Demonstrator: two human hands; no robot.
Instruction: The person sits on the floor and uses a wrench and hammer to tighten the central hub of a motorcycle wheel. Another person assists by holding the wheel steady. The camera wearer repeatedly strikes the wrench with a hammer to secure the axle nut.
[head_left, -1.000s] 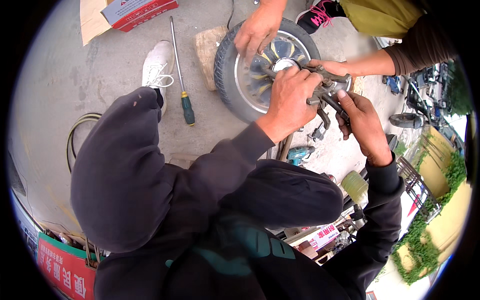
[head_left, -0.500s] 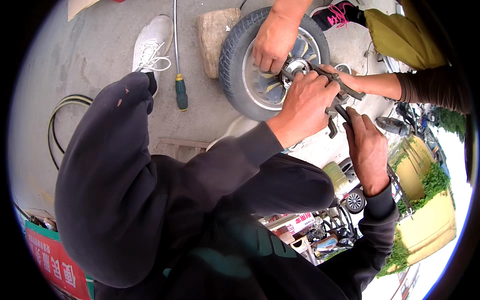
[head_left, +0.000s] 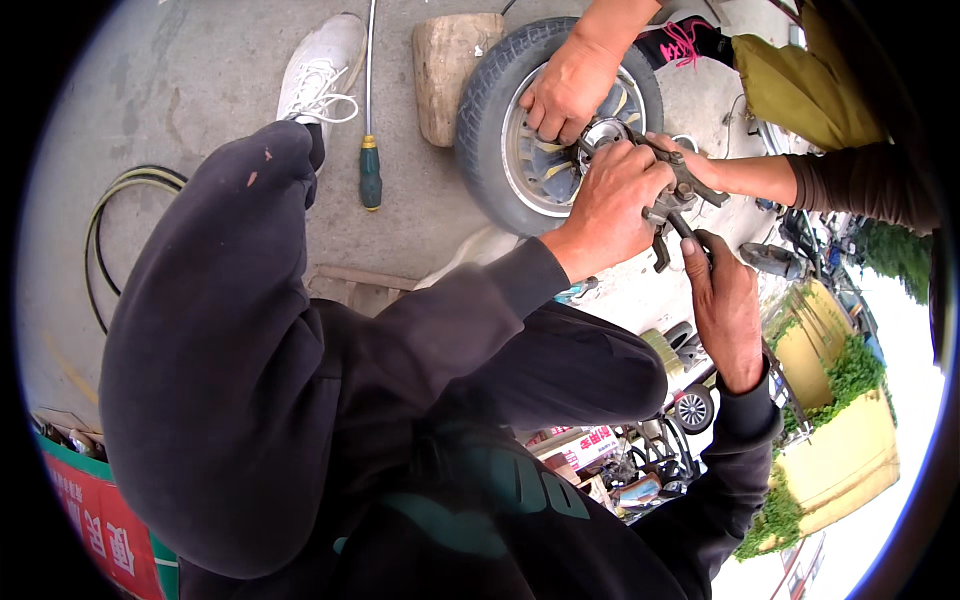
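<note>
A small wheel with a black tyre (head_left: pixel 487 150) and a silver rim lies at the top centre. Over its hub sits a dark metal gear puller (head_left: pixel 684 189) with several jaws and a central screw. My left hand (head_left: pixel 617 195) is closed around the puller's body next to the hub. My right hand (head_left: pixel 727 312) grips the outer end of the screw, its thumb along the rod and the other fingers partly hidden. A co-worker's hand (head_left: pixel 568 92) presses at the hub side, and the co-worker's other hand (head_left: pixel 692 160) holds a jaw.
A wooden block (head_left: pixel 437 85) stands against the tyre. Left of it a long screwdriver (head_left: pixel 370 172) with a green handle lies on the concrete, near my white shoe (head_left: pixel 320 80). A looped hose (head_left: pixel 97 240) is at the far left. The co-worker's shoe (head_left: pixel 682 42) is beyond the wheel.
My right hand has changed its hold on the screw; the thumb now lies along it. My left hand stays on the puller. The whole view has shifted slightly.
</note>
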